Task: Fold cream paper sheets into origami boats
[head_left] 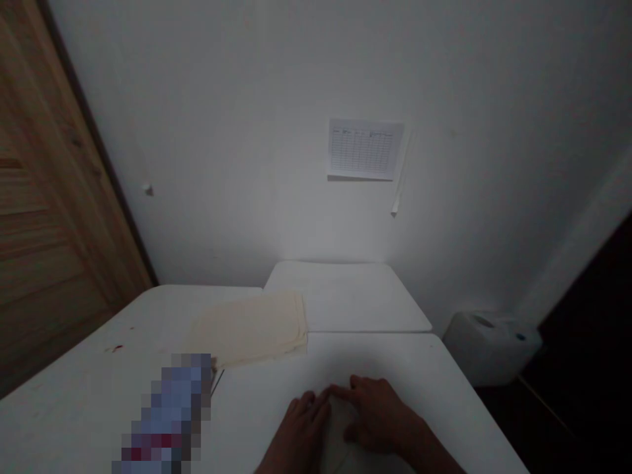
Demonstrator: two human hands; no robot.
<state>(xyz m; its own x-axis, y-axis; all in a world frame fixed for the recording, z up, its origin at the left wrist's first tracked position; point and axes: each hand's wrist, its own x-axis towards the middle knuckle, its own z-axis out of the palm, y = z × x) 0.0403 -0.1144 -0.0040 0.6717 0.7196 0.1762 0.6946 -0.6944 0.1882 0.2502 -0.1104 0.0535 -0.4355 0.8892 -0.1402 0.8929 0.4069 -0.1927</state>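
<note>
At the near edge of the table, my left hand [301, 428] lies along the left side of a pale folded sheet of paper [340, 431], fingers close together and pressed on it. My right hand [382, 411] is on the sheet's right side. Its index finger reaches to the top of the paper and meets the left fingertips, while the thumb rests lower on the sheet. The bottom of the paper runs out of view, and the hands cover both its sides. Dim light hides the finer detail of the fingers.
A stack of cream paper sheets [251, 326] lies beyond my left hand on the white table [64, 388]. Left of my hands is a pixelated bluish object [172, 415]. A printed chart [364, 150] hangs on the wall. A white container [494, 345] stands right of the table.
</note>
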